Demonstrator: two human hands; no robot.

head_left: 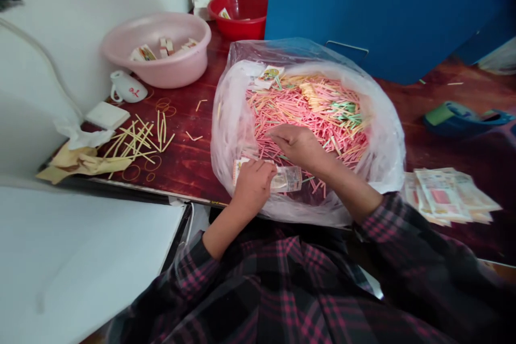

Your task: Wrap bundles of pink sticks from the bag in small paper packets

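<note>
Left hand (253,185) curled around a paper packet (288,179); right hand (299,146) open, lying on loose pink sticks (310,113) in a plastic bag (228,134) on the bench (189,156). Risks: sagging bag rim spills sticks; slack grip drops packet.

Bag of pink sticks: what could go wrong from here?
The printed packet held by the left hand sits low inside the clear plastic bag, so it might slip in among the sticks. The right hand, resting on the pile, could push some over the bag's rim. Loose yellow sticks on the red wooden table lie near its front edge and might get knocked off.
</note>
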